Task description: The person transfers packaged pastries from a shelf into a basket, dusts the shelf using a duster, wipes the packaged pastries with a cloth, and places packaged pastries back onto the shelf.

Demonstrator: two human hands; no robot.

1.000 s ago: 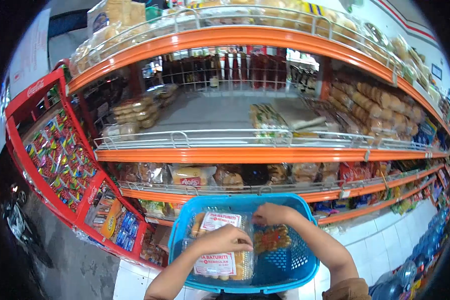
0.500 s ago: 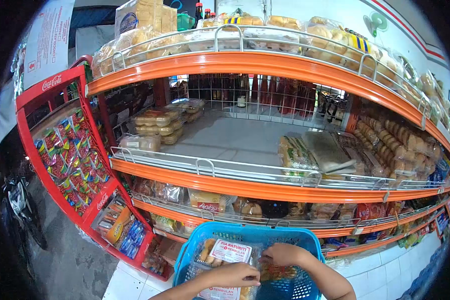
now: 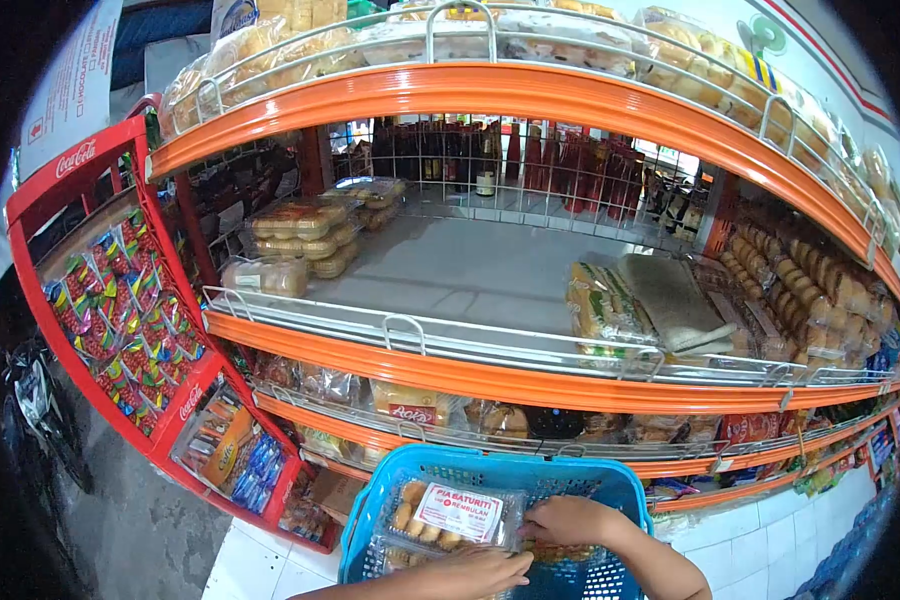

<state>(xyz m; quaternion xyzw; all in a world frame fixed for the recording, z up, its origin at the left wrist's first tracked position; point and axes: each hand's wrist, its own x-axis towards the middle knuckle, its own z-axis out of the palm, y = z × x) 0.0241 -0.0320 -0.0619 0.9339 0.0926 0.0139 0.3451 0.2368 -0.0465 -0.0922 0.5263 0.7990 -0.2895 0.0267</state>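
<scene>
A blue plastic shopping basket [image 3: 625, 485] stands below the shelves. Inside it, clear plastic boxes hold rows of small brown pastries; the top pastry box [image 3: 455, 515] carries a white label with red print. My left hand [image 3: 478, 572] lies across this box's near edge, its fingers closed at the lower right corner. At the right side of the same box, my right hand [image 3: 570, 520] has its curled fingers against the edge; the fingertips are partly hidden. Something reddish-yellow shows in the basket under my right hand.
An orange-edged shelf [image 3: 480, 370] crosses in front, with stacked pastry boxes [image 3: 305, 235] at its left and bagged goods [image 3: 610, 305] at its right. Wrapped bread [image 3: 570, 40] lines the upper shelf. A red snack rack [image 3: 135, 310] stands at the left.
The labelled top box has shifted slightly nearer and turned, and the second label below it is covered. My left hand has moved lower. The view has tilted down a little.
</scene>
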